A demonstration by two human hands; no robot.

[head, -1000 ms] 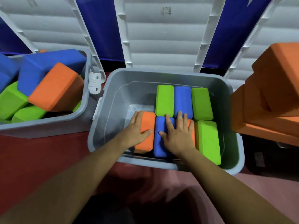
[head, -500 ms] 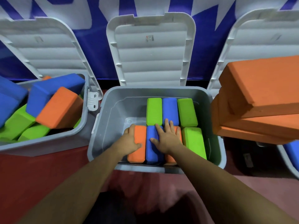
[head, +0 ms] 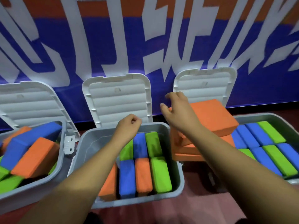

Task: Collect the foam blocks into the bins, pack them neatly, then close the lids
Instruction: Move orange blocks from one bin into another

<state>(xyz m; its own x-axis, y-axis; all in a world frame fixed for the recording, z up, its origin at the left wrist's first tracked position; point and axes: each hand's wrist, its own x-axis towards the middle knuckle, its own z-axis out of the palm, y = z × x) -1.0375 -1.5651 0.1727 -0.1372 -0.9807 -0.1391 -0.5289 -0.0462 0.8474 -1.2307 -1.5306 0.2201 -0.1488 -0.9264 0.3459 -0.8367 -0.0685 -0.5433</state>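
The middle grey bin [head: 179, 175] holds orange, blue and green foam blocks [head: 144, 173] packed side by side in two rows. Its white lid [head: 118, 102] stands open against the wall. My left hand [head: 129, 125] hovers above the bin's far rim, fingers curled, holding nothing. My right hand [head: 176, 109] is raised further right, fingers loosely spread, over a stack of large orange blocks [head: 213, 117] between the middle and right bins. It holds nothing.
The left bin [head: 59, 159] is heaped with loose blue, orange and green blocks, its lid [head: 27, 104] open. The right bin [head: 291, 125] holds neat rows of blue and green blocks, its lid [head: 205, 84] open. A blue banner wall stands behind; the floor is red.
Both hands have lifted off the blocks in the middle bin. The right hand moved up and right toward the orange stack. The view has tilted up, showing the wall and right bin.
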